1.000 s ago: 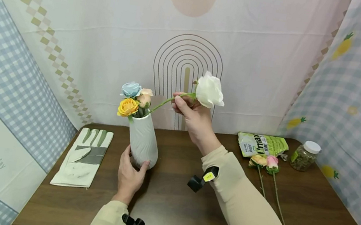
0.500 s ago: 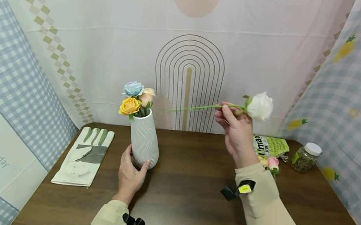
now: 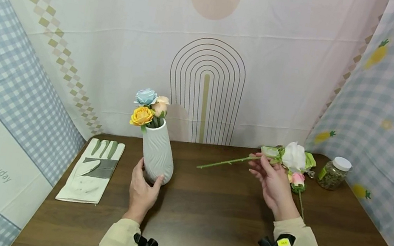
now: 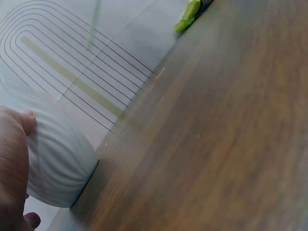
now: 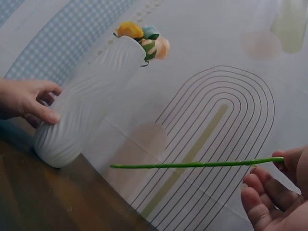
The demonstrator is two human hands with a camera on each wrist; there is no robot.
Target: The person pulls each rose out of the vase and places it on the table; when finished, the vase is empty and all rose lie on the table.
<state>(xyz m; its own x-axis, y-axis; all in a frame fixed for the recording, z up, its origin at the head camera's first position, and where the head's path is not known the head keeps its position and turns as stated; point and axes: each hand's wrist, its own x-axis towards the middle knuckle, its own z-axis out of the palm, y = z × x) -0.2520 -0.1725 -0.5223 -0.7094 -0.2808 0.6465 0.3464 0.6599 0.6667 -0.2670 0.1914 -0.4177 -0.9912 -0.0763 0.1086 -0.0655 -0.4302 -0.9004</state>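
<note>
My left hand (image 3: pixel 142 192) grips the low part of a white ribbed vase (image 3: pixel 157 151), thumb on one side and fingers on the other. The vase stands on the table with a blue rose (image 3: pixel 145 97), a yellow rose (image 3: pixel 141 116) and a peach rose (image 3: pixel 161 106) in its mouth. Further right, my right hand (image 3: pixel 273 186) pinches the stem of a white rose (image 3: pixel 294 156) between thumb and fingers, just below the bloom. Its bare green stem (image 5: pixel 197 164) points left toward the vase, apart from it, in the right wrist view.
A folded work glove (image 3: pixel 90 171) lies left of the vase. At the back right are a green packet (image 3: pixel 310 160), partly covered by the white rose, and a lidded jar (image 3: pixel 333 174). A pink rose (image 3: pixel 298 179) lies before the packet; a yellowish bloom beside it is mostly hidden.
The white rose's stem has come out of the vase mouth. My right hand has carried the rose rightward and down toward the packet. My left hand has stayed on the vase.
</note>
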